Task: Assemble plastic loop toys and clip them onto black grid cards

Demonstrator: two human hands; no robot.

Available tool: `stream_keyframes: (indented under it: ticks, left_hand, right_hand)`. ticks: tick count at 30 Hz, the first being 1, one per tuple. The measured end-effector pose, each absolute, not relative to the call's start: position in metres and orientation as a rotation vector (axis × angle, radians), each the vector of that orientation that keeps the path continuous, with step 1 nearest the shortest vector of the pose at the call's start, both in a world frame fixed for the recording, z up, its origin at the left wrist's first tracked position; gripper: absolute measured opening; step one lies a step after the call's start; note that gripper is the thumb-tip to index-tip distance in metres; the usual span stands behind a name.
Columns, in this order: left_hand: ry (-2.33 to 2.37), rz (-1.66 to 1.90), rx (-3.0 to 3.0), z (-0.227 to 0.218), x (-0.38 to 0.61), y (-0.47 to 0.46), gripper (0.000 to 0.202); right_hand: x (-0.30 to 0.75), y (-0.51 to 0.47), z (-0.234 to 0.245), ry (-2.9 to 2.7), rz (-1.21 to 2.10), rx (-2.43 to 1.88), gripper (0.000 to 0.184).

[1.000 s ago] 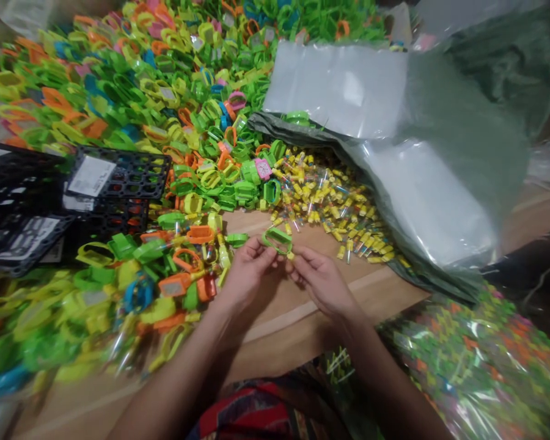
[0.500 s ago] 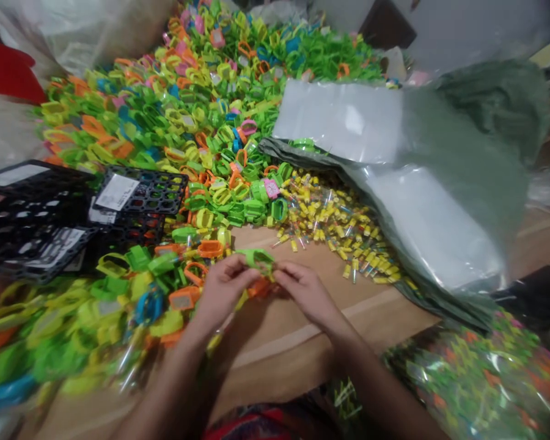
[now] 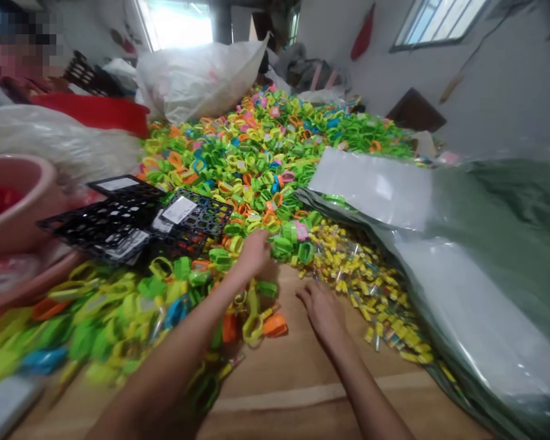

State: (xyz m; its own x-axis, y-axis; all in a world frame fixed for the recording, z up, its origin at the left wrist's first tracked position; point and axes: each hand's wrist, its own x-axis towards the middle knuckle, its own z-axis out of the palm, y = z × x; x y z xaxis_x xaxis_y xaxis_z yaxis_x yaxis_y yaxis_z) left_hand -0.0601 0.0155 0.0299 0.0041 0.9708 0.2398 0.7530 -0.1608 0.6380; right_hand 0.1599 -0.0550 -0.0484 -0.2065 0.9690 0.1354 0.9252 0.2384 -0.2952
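My left hand reaches to the front edge of a big heap of plastic toy watches, beside green watches. Its fingers are curled and mostly hidden, so whether they grip a watch does not show. Low over the brown tabletop, my right hand has its fingers apart, near a pile of small clear tubes with yellow ends. Between the two forearms lie a yellow watch, an orange watch piece and a green watch.
Black plastic trays with white labels lie at left, by a pink tub and a red container. A green sack with clear plastic bags covers the right. A person is at the far left.
My hands have parted. The left has moved forward to the heap, and the green watch is no longer held between both hands. The view has tilted up, showing windows and a person.
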Motion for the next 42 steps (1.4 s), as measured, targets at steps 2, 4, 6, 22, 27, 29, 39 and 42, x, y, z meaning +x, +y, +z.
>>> stream_keyframes:
  ticks: [2, 4, 6, 22, 27, 29, 39, 42]
  left_hand:
    - [1.735, 0.916, 2.001, 0.02, -0.049, 0.035, 0.028]
    - [1.69, 0.881, 2.021, 0.014, -0.042, 0.046, 0.021]
    - [1.662, 0.857, 2.011, 0.009, -0.038, 0.046, 0.017]
    - [1.31, 1.039, 1.662, -0.002, -0.016, -0.072, 0.016]
    - [1.248, 1.003, 1.817, 0.0, -0.024, -0.086, 0.024]
    - [1.243, 0.998, 1.912, 0.0, -0.027, -0.089, 0.026]
    - [1.237, 1.037, 2.279, -0.002, -0.038, -0.093, 0.028]
    - [1.215, 0.999, 2.324, 0.001, -0.042, -0.094, 0.03]
  right_hand:
    - [0.169, -0.059, -0.053, -2.226, 0.159, -1.725, 0.018]
    - [0.18, -0.062, -0.06, -2.197, 0.132, -1.666, 0.015]
    - [0.19, -0.064, -0.065, -2.136, 0.141, -1.632, 0.017]
    - [0.163, -0.092, -0.033, -1.249, 1.356, -1.221, 0.041]
    - [0.164, -0.098, -0.025, -1.121, 1.534, -1.181, 0.046]
    - [0.164, -0.1, -0.025, -1.061, 1.614, -1.15, 0.044]
    - [0.16, -0.105, -0.024, -1.003, 1.778, -1.062, 0.044]
    - [0.161, -0.105, -0.027, -1.021, 1.802, -1.05, 0.042]
